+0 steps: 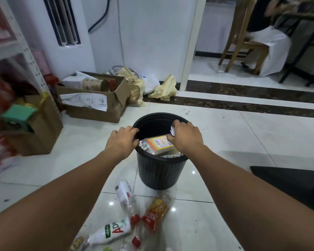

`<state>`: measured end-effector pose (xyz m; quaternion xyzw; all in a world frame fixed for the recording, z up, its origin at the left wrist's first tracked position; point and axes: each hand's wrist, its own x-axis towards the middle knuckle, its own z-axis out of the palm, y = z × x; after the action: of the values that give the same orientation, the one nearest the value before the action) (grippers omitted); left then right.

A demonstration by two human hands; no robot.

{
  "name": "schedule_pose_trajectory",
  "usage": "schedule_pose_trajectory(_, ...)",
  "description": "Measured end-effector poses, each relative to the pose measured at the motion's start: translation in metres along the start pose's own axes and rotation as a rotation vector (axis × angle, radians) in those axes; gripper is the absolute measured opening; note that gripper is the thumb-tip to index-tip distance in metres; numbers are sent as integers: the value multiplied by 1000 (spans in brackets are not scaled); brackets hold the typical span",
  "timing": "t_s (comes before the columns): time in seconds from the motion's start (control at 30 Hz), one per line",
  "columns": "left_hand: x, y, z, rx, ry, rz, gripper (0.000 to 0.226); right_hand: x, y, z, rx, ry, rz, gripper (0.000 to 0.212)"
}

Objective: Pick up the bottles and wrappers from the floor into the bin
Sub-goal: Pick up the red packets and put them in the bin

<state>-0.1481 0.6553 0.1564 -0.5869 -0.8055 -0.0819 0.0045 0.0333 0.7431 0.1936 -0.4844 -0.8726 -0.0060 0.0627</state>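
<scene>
Two hands at a round black plastic bin [159,171]: left hand [121,140] grips its rim, right hand [186,136] pinches a white crumpled wrapper [173,130] above it. Clear plastic bottles [124,195] lie on the floor [225,142] before the bin.

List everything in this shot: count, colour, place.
black ribbed plastic bin: one, black, centre of white tiled floor
orange-and-white packet: one, orange-white, inside the bin
clear plastic bottle with red cap: at least one, clear, floor before the bin
white bottle with green label: one, white, floor, bottom edge
orange-red snack wrapper: one, orange-red, floor right of clear bottle
brown cardboard boxes: two, brown, left of the bin
crumpled yellowish paper: pile, yellowish, behind the bin
left hand: one, holds bin rim
right hand: one, pinches white wrapper scrap over the bin
</scene>
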Motion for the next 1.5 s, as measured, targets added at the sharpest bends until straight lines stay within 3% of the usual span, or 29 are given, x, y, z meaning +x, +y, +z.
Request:
schedule_pose_trajectory(0.1,-1,-3,-1,-9,27,-11,41,12,-8,12,-19,-17,0,54)
schedule_pose_trajectory(0.23,-6,-8,-4,8,48,-8,40,27,-12,17,171,-143,69,115)
schedule_pose_trajectory(0.3,-9,-14,-7,26,47,-3,41,31,-10,17,173,-213,74,126)
schedule_pose_trajectory(0.37,-13,-22,-9,42,36,-18,42,29,-7,17,148,-232,62,120)
schedule_pose_trajectory(0.5,-24,-27,-12,58,17,-53,46,15,-8,9,74,-182,16,80)
schedule_pose_trajectory(0.57,-30,-22,-17,43,13,-57,50,5,-12,2,35,-168,-23,69)
schedule_pose_trajectory(1.07,-142,10,-49,-35,25,-43,54,-123,-48,-32,26,-10,-132,49)
schedule_pose_trajectory(1.5,-244,-5,-43,19,40,-130,52,-199,-85,-14,85,53,-138,49)
